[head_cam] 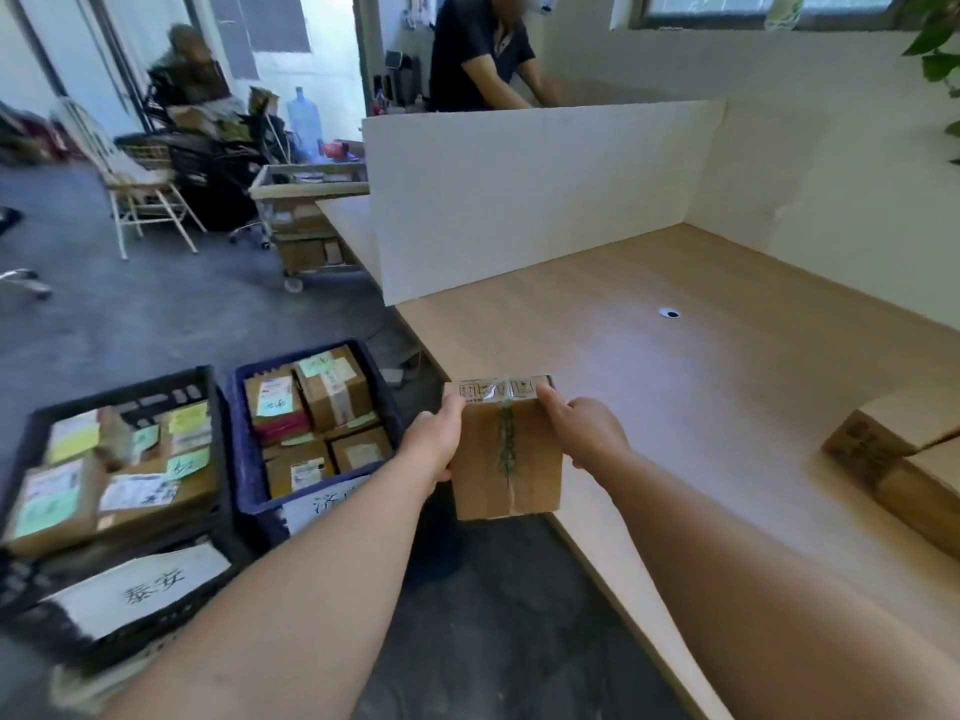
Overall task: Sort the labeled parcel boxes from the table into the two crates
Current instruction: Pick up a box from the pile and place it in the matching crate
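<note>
I hold a small taped cardboard parcel box in both hands at the table's front left edge. My left hand grips its left side and my right hand grips its right side. The box's top shows clear tape with green marks; its label is not readable. On the floor to the left stand two crates: a blue crate next to the table and a black crate further left. Both hold several labeled parcels and carry a white paper sign on the front.
The wooden table has a white partition at its back and left. A larger cardboard box lies at the table's right edge. A person stands behind the partition. A trolley of boxes and chairs stand on the floor beyond.
</note>
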